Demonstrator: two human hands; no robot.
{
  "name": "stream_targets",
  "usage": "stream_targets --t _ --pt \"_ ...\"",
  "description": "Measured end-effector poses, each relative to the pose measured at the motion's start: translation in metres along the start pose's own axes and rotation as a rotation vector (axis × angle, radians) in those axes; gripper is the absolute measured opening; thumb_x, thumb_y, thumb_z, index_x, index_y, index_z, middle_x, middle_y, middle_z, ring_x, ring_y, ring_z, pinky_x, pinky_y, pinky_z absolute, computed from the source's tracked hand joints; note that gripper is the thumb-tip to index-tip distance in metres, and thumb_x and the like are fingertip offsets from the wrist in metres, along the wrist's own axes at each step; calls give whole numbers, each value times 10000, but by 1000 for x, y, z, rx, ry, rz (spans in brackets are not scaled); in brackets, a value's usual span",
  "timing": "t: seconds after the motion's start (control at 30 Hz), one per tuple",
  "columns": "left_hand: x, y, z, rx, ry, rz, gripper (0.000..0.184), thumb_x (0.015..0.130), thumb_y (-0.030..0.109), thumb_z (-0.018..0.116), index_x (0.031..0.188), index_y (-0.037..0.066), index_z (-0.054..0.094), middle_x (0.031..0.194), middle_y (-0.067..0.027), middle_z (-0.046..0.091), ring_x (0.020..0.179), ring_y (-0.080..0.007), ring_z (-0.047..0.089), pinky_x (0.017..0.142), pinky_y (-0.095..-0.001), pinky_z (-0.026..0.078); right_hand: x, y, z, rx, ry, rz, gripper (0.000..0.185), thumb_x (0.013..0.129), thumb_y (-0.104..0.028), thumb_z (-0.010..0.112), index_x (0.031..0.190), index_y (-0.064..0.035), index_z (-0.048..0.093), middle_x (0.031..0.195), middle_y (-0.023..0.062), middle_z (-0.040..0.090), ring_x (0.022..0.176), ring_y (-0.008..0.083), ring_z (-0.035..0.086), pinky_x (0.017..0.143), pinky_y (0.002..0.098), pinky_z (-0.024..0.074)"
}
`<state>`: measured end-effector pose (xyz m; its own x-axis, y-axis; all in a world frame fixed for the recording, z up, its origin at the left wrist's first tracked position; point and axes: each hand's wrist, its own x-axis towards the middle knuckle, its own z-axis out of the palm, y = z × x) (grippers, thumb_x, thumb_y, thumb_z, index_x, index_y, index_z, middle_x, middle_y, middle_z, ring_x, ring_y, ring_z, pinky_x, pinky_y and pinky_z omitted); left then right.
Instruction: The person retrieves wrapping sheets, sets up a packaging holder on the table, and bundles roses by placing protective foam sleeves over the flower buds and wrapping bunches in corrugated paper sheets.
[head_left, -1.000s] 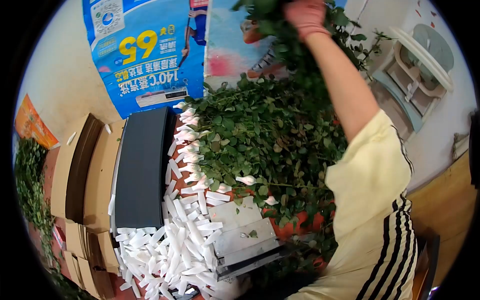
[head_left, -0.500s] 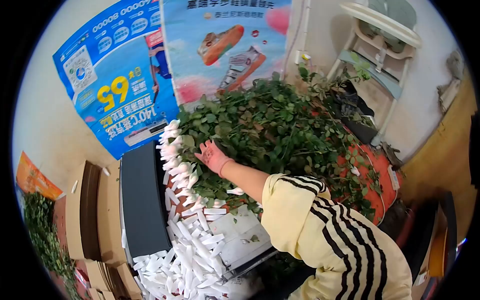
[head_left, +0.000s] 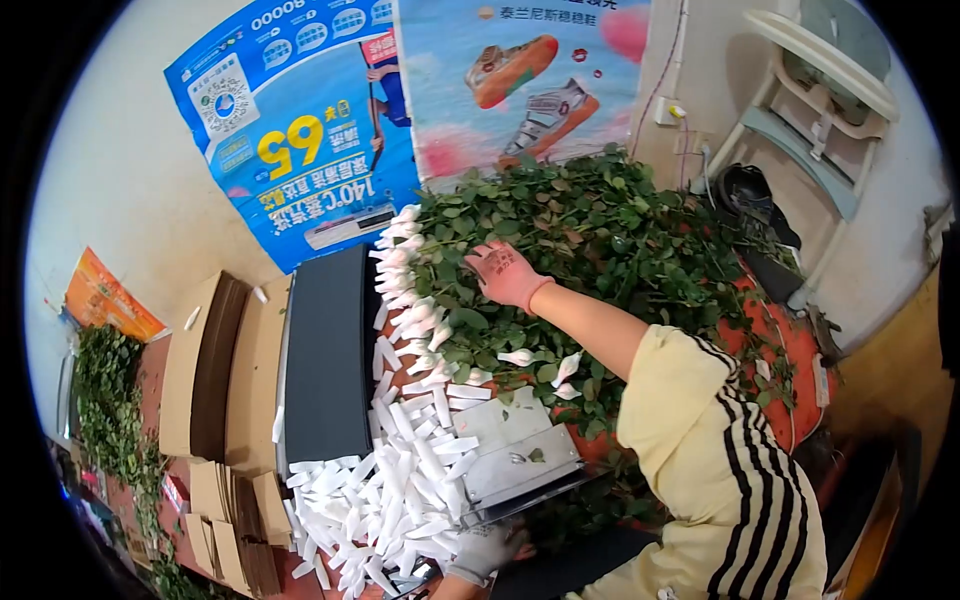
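My right hand (head_left: 505, 275), in a pink glove, rests over the leaves of a large pile of cut rose stems (head_left: 600, 230). Its fingers stretch out and look apart, with nothing visibly gripped. Pale pink-white rose buds (head_left: 415, 325), several with white sleeves around them, line the left edge of the pile. A few loose buds (head_left: 566, 370) lie below my right forearm. Low in the view, my left hand (head_left: 485, 553) wears a grey-white glove beside a heap of white sleeves (head_left: 400, 490). Its fingers are partly hidden, so their grip is unclear.
A grey metal plate (head_left: 515, 440) sits right of the heap. A dark padded board (head_left: 330, 350) and cardboard sheets (head_left: 195, 370) stand to the left. More greenery (head_left: 110, 390) lies far left. A high chair (head_left: 800, 140) and posters (head_left: 300, 130) are at the wall.
The view has shifted, so the scene sits further right. My right hand stays over the leaves, its fingers less spread. My left hand has come into view at the bottom.
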<state>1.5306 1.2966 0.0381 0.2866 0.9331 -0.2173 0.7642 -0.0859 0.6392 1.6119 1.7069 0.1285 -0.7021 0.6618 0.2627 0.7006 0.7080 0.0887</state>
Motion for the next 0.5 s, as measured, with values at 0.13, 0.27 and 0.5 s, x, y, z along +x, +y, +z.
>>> stream_targets --t 0.13,0.27,0.5 --pt "-6 4 -19 -15 67 5 375 817 341 560 1074 68 582 934 -150 625 872 -314 593 744 -383 464 10 -4 28 -200 -226 -96 399 856 -224 375 1230 -118 469 1176 117 479 1147 317 390 955 441 312" --pt "-21 21 -45 -218 115 7 360 833 299 581 1090 47 582 910 -146 622 850 -265 596 750 -340 463 6 4 37 -370 -113 -342 270 842 -195 393 1047 -139 559 1040 101 541 994 277 489 817 401 377" --pt "-37 63 -141 -764 -250 63 379 858 186 586 1159 -37 529 945 -102 634 831 -139 605 753 -243 479 24 65 -100 123 248 -47 403 746 -304 602 1038 -30 548 944 182 598 1010 296 523 877 384 410"
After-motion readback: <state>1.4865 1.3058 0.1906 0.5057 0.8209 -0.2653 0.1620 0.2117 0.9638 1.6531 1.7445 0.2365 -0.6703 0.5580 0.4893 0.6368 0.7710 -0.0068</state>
